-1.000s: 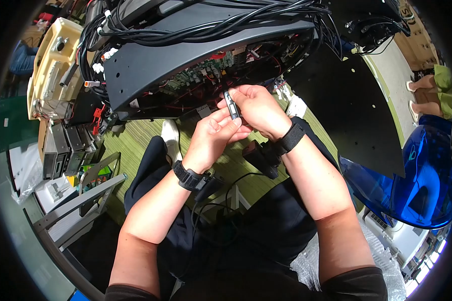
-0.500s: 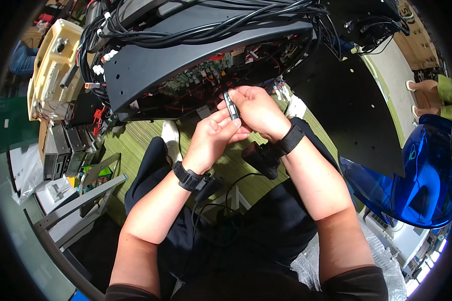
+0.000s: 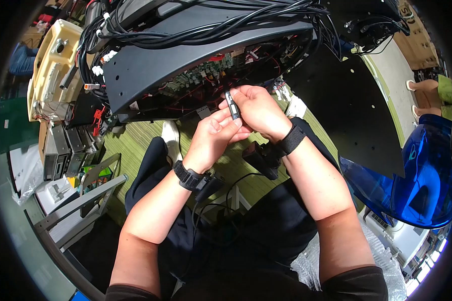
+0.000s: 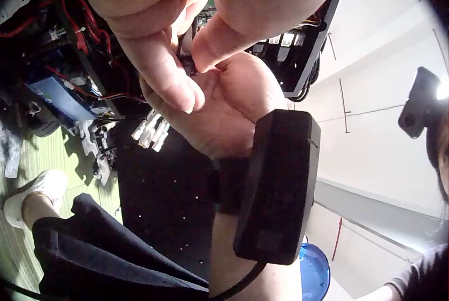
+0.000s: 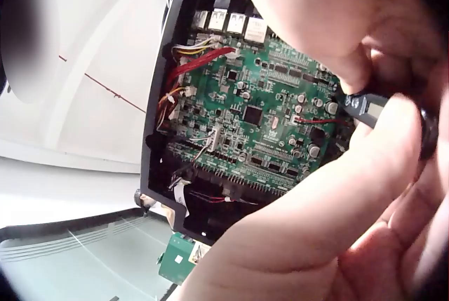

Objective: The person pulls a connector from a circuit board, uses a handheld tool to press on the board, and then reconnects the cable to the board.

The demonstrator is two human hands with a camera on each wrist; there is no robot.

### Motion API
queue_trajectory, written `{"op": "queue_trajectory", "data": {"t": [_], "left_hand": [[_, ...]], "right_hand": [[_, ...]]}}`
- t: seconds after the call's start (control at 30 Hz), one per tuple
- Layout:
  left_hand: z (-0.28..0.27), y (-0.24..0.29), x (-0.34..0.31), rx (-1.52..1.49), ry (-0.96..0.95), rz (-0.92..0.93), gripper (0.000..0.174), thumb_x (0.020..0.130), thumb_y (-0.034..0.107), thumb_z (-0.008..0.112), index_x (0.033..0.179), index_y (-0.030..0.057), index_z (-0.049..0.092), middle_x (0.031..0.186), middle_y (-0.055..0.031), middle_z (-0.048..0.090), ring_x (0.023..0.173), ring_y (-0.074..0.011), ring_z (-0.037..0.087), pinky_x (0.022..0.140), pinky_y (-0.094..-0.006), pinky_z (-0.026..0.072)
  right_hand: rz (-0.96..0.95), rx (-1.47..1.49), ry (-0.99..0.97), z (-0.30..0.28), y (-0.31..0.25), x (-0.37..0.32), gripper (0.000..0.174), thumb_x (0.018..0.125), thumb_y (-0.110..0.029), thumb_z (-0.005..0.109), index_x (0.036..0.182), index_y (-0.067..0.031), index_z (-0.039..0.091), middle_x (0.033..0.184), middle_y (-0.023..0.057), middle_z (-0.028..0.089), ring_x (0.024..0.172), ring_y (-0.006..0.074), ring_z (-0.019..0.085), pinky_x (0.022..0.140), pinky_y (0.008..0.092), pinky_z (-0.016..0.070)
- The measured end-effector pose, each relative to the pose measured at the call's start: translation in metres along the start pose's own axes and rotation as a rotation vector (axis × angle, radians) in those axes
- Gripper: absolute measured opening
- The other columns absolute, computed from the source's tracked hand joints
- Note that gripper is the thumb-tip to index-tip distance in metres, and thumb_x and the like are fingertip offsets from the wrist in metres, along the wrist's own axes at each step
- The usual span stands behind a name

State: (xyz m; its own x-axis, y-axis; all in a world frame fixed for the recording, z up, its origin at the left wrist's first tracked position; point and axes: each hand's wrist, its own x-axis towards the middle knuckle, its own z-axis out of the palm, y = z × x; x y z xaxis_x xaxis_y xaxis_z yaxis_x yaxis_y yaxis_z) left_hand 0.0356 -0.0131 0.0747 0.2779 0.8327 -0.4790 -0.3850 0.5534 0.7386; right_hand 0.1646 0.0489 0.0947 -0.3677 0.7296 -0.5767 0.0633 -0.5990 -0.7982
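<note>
My left hand (image 3: pixel 211 138) and right hand (image 3: pixel 261 110) meet in front of the dark machine housing, both holding one slim black pen-like device (image 3: pixel 233 106). The right fingers pinch its upper end, while the left thumb and fingers grip the lower end. In the right wrist view the device (image 5: pixel 375 109) shows a small light window on its side, partly covered by the left thumb. Beyond it lies a green circuit board (image 5: pixel 266 111) inside the black housing. In the left wrist view, fingers hide most of the device.
Bundled black cables (image 3: pixel 221 30) run over the housing (image 3: pixel 150 65). A black panel (image 3: pixel 351 105) and a shiny blue shell (image 3: pixel 427 175) stand to the right. On the left are a cream-coloured casing (image 3: pixel 55 65) and a grey metal frame (image 3: pixel 80 208). Another person's legs (image 3: pixel 427 95) show at far right.
</note>
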Motion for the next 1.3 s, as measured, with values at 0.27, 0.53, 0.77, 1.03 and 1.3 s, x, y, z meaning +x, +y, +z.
{"op": "queue_trajectory", "data": {"t": [0.27,0.53,0.77,1.03,1.3], "left_hand": [[-0.0008,-0.0022,0.0001,-0.002,-0.009,0.011,0.033,0.091,0.009,0.053,0.122,0.0003,0.047,0.101,-0.0054,0.062,0.082,-0.0104,0.062,0.078,-0.0241,0.0529],[0.0004,-0.0013,-0.0002,0.009,-0.001,0.006,0.032,0.091,0.01,0.053,0.121,-0.0003,0.048,0.1,-0.0052,0.062,0.083,-0.0106,0.062,0.078,-0.0238,0.0524],[0.0007,-0.0009,-0.0015,-0.005,-0.008,0.008,0.031,0.091,0.01,0.053,0.12,-0.0008,0.048,0.1,-0.0059,0.062,0.084,-0.0113,0.062,0.079,-0.0239,0.052],[0.0009,0.0013,-0.0024,-0.012,-0.017,0.018,0.031,0.091,0.008,0.051,0.12,-0.0015,0.048,0.099,-0.0072,0.062,0.084,-0.0129,0.062,0.079,-0.0248,0.0523],[0.0023,0.003,-0.003,-0.01,-0.007,0.008,0.031,0.09,0.005,0.05,0.12,-0.0018,0.048,0.099,-0.0075,0.062,0.085,-0.0133,0.062,0.08,-0.0251,0.0523]], "right_hand": [[-0.001,-0.03,0.009,-0.0004,-0.0003,-0.0003,0.03,0.096,-0.019,0.04,0.089,0.0031,0.059,0.074,0.0078,0.062,0.059,0.0106,0.058,0.053,0.0234,0.0489],[0.005,-0.018,0.008,-0.0016,0.0014,0.0017,0.029,0.096,-0.018,0.041,0.09,0.0037,0.059,0.077,0.0089,0.063,0.062,0.0115,0.059,0.056,0.024,0.0496],[-0.005,0.01,0.011,-0.0011,0.0022,0.0018,0.027,0.096,-0.017,0.042,0.092,0.0046,0.059,0.081,0.0101,0.064,0.066,0.0125,0.061,0.061,0.0249,0.0505],[-0.044,0.045,0.021,-0.0018,0.0074,0.0055,0.03,0.095,-0.02,0.044,0.09,0.0057,0.057,0.081,0.0115,0.064,0.061,0.0151,0.061,0.049,0.0278,0.051],[-0.021,-0.005,0.015,-0.0014,0.0001,0.0007,0.026,0.095,-0.017,0.043,0.093,0.0045,0.059,0.084,0.01,0.065,0.069,0.0125,0.061,0.065,0.0254,0.0505]]}}
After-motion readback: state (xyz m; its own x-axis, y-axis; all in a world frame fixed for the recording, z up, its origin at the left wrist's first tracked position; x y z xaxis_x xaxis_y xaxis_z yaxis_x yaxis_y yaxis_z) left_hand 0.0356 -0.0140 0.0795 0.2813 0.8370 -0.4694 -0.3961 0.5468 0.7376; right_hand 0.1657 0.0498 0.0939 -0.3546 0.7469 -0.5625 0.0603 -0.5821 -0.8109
